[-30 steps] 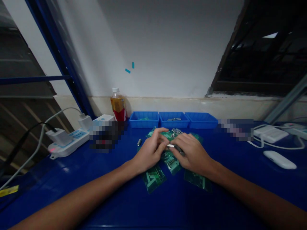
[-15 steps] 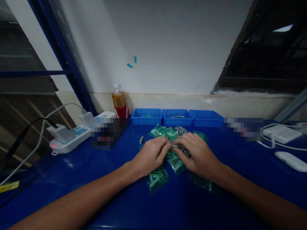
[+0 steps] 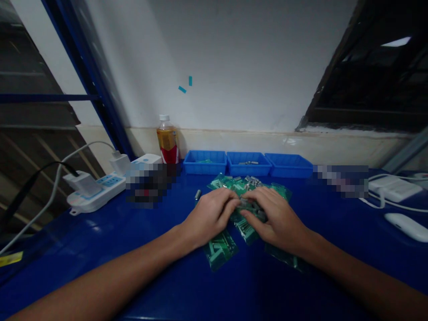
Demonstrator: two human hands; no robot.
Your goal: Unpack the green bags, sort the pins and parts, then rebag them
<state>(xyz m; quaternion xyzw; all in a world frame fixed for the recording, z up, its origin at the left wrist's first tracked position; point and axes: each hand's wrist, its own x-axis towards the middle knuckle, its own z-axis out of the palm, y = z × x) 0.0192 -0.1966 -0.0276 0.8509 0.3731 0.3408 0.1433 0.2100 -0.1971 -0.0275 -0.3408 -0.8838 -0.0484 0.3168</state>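
Observation:
My left hand (image 3: 214, 214) is over a pile of small green-tinted clear bags (image 3: 220, 252), its thumb and fingertips drawn together. Whatever may lie in that pinch is too small and blurred to name. Close beside it, my right hand (image 3: 276, 216) has its thumb apart from its curved fingers, with no held thing visible between them. Small silvery metal pieces (image 3: 252, 180) lie among the bags behind the hands. One separate metal cylinder (image 3: 198, 195) rests on the blue table left of the pile. Both palms and part of the pile are hidden.
Three blue trays (image 3: 204, 168) stand along the wall; the left and middle ones hold small parts. A drink bottle (image 3: 168, 142) is beside them. At left lies a power strip (image 3: 96, 196) with cables; at right, a white adapter (image 3: 394, 186) and a white mouse-like object (image 3: 406, 226).
The fingers of my right hand have parted from the small metal piece that was between both hands' fingertips. My left hand has hardly moved. The view has shifted slightly.

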